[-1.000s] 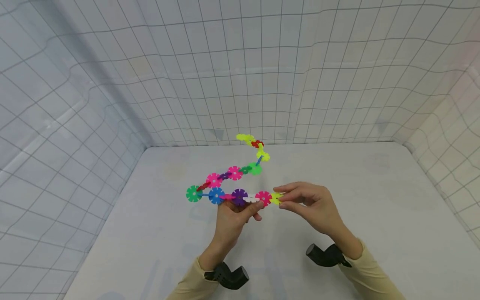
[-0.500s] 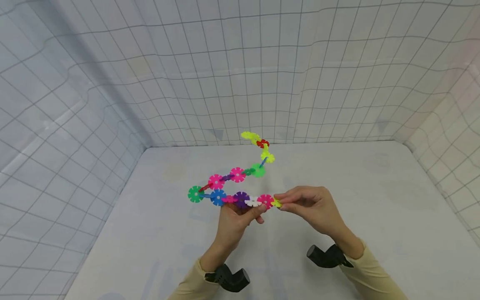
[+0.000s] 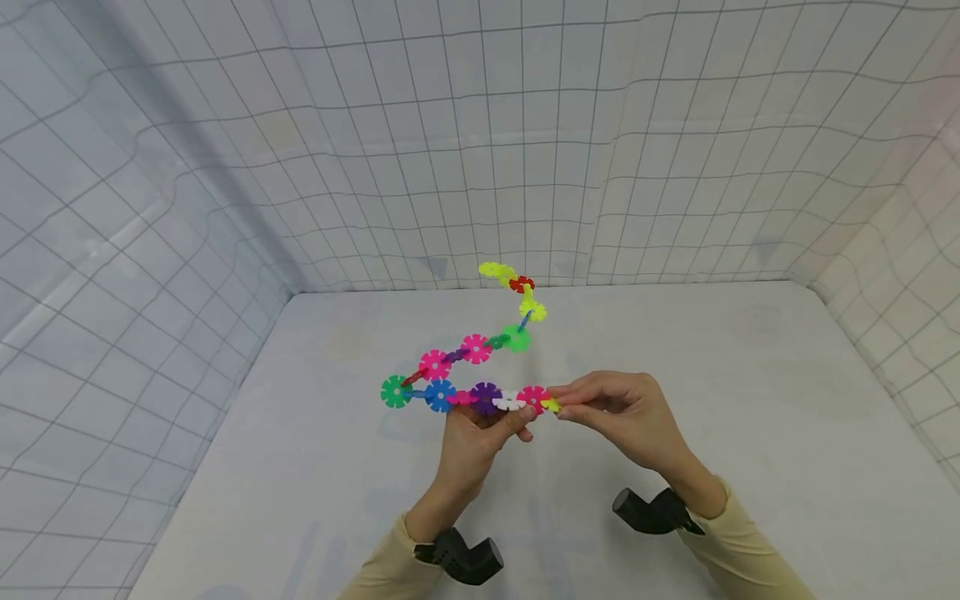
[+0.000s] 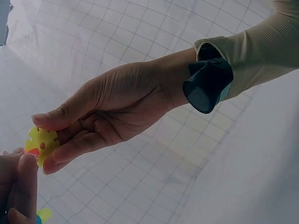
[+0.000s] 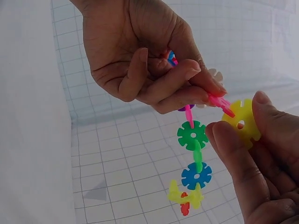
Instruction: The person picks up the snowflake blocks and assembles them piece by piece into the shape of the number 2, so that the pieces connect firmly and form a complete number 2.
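A chain of slotted plastic snowflake discs hangs in the air, bending in a zigzag. My left hand (image 3: 472, 446) supports its near row from below and pinches the pink disc (image 3: 528, 395) beside a white disc (image 3: 508, 403). At the row's right end, my right hand (image 3: 626, 417) pinches a yellow disc (image 5: 250, 116) between thumb and fingers. The yellow disc meets the pink one edge to edge, at an angle. Leftward follow a purple disc (image 3: 486, 392) and a blue disc (image 3: 440, 388), then a green disc (image 3: 396, 383) at the bend. Yellow discs (image 3: 491, 270) form the far end.
A white table (image 3: 315, 467) lies beneath the hands. White sheeting with a dark grid (image 3: 480, 150) rises at the back and both sides. Black wrist-worn cameras (image 3: 461, 558) sit on both forearms, over beige sleeves (image 3: 750, 542).
The yellow disc has turned from nearly face-on to more edge-on in the right fingers. My left hand and the chain have shifted slightly right, bringing the pink disc closer to the right hand.
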Action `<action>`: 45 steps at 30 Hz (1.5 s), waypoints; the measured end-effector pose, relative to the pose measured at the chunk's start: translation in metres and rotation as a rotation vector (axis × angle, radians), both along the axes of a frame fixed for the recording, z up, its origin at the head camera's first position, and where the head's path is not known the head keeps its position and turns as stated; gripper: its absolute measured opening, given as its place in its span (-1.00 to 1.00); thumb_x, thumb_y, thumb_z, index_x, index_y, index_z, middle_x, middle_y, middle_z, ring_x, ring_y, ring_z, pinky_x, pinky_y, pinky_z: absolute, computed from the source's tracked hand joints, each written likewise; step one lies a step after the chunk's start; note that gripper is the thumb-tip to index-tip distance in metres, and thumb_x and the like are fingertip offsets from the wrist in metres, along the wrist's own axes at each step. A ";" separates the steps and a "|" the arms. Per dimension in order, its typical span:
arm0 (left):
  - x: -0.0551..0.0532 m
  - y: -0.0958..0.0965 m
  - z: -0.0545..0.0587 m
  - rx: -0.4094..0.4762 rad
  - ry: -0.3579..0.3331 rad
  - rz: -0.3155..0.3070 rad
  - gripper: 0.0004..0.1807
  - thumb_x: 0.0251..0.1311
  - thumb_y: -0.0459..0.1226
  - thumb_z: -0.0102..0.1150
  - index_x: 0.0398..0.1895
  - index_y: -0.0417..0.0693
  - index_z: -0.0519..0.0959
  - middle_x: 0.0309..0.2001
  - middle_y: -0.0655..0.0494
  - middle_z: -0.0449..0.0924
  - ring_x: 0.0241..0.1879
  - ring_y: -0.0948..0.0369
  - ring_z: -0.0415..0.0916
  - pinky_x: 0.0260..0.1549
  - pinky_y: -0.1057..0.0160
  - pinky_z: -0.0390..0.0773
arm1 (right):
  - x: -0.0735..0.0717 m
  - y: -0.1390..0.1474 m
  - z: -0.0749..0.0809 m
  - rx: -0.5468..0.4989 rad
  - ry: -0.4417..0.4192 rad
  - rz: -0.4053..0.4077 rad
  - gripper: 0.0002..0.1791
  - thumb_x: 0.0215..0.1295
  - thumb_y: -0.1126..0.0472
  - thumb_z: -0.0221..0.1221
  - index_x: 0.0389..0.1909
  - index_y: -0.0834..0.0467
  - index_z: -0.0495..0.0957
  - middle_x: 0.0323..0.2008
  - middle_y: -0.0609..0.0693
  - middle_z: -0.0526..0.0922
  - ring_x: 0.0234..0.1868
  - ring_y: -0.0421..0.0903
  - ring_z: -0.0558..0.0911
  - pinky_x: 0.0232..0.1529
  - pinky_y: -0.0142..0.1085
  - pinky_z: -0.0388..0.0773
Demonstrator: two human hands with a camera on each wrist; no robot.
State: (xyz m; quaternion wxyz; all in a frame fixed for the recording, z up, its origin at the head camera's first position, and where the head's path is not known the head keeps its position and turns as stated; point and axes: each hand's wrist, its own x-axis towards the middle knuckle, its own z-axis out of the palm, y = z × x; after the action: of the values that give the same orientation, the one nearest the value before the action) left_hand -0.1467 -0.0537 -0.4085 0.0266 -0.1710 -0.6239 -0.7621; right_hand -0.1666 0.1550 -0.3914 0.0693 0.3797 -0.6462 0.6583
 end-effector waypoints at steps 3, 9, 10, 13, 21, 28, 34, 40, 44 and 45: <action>0.000 0.000 -0.001 0.001 0.010 0.007 -0.71 0.14 -0.41 0.27 -0.17 -0.41 0.41 -0.38 0.03 0.65 -0.55 0.21 0.60 -0.37 0.24 0.60 | 0.001 0.000 0.001 0.032 -0.011 -0.017 -0.78 0.08 0.55 0.26 -0.27 0.26 0.67 -0.20 0.16 0.68 -0.21 0.02 0.67 -0.32 -0.21 0.62; 0.000 0.001 -0.003 0.049 0.033 0.018 -0.68 0.14 -0.42 0.27 -0.11 -0.35 0.39 -0.36 -0.03 0.64 -0.57 0.23 0.58 -0.38 0.22 0.62 | 0.003 0.002 0.003 0.065 -0.058 -0.027 -0.77 0.13 0.55 0.22 -0.22 0.26 0.64 -0.11 0.17 0.65 -0.22 0.02 0.66 -0.27 -0.18 0.62; 0.000 0.002 -0.004 0.056 0.036 0.020 -0.67 0.14 -0.43 0.27 -0.10 -0.35 0.38 -0.35 -0.06 0.64 -0.57 0.23 0.58 -0.39 0.22 0.62 | 0.003 0.002 0.003 0.083 -0.080 -0.041 -0.78 0.17 0.53 0.20 -0.19 0.26 0.63 -0.12 0.15 0.65 -0.25 0.01 0.67 -0.26 -0.18 0.62; 0.000 0.002 -0.004 0.063 0.042 0.034 -0.66 0.13 -0.45 0.27 -0.10 -0.35 0.36 -0.34 -0.08 0.63 -0.58 0.23 0.57 -0.40 0.21 0.62 | 0.003 0.002 0.002 0.141 -0.182 -0.072 -0.83 0.31 0.44 0.12 -0.13 0.27 0.59 -0.20 0.15 0.65 -0.34 0.01 0.67 -0.32 -0.17 0.63; -0.001 0.002 -0.006 0.008 0.076 0.071 -0.76 0.11 -0.47 0.27 -0.22 -0.36 0.43 -0.39 -0.11 0.65 -0.61 0.21 0.57 -0.36 0.13 0.63 | 0.003 -0.005 0.000 0.217 -0.465 0.030 -0.66 0.51 0.16 -0.10 -0.38 0.31 0.46 -0.56 0.16 0.55 -0.64 0.17 0.49 -0.60 -0.26 0.52; -0.001 0.003 -0.006 -0.013 0.103 0.061 -0.77 0.12 -0.47 0.27 -0.22 -0.38 0.44 -0.40 -0.24 0.61 -0.62 0.20 0.56 -0.39 0.11 0.63 | 0.005 -0.006 -0.001 0.099 -0.534 0.113 -0.62 0.50 0.16 -0.08 -0.44 0.39 0.39 -0.62 0.05 0.52 -0.72 0.01 0.45 -0.65 -0.31 0.45; -0.001 0.003 -0.005 0.001 0.106 0.072 -0.78 0.11 -0.50 0.26 -0.21 -0.36 0.44 -0.38 -0.37 0.57 -0.63 0.20 0.55 -0.43 0.17 0.63 | 0.007 -0.007 0.000 0.149 -0.461 -0.015 -0.74 0.45 0.21 0.00 -0.31 0.37 0.45 -0.50 0.13 0.60 -0.63 -0.01 0.56 -0.60 -0.22 0.56; 0.000 0.002 -0.004 -0.001 0.092 0.078 -0.79 0.10 -0.48 0.27 -0.23 -0.37 0.47 -0.38 -0.30 0.60 -0.63 0.20 0.56 -0.42 0.17 0.62 | 0.010 -0.005 0.001 0.114 -0.354 -0.072 -0.83 0.35 0.34 0.11 -0.10 0.32 0.46 -0.34 0.17 0.62 -0.44 0.07 0.67 -0.41 -0.10 0.63; 0.001 0.002 -0.003 0.006 0.085 0.067 -0.75 0.12 -0.44 0.29 -0.21 -0.37 0.46 -0.38 -0.21 0.61 -0.63 0.19 0.56 -0.40 0.15 0.63 | 0.011 -0.004 -0.001 0.057 -0.253 -0.024 -0.77 0.25 0.47 0.16 -0.07 0.35 0.51 -0.27 0.20 0.64 -0.35 0.05 0.69 -0.28 -0.11 0.62; 0.001 0.002 -0.003 0.009 0.081 0.064 -0.75 0.12 -0.43 0.29 -0.21 -0.37 0.46 -0.38 -0.20 0.61 -0.63 0.19 0.56 -0.40 0.14 0.63 | 0.011 -0.004 -0.002 0.042 -0.229 -0.015 -0.76 0.23 0.50 0.16 -0.08 0.37 0.52 -0.26 0.22 0.64 -0.34 0.06 0.69 -0.26 -0.11 0.62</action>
State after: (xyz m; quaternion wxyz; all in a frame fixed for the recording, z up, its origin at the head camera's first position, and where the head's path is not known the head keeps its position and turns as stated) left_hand -0.1460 -0.0515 -0.4113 0.0769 -0.1814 -0.6242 -0.7560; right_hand -0.1559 0.1507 -0.3931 -0.0082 0.2985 -0.6665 0.6831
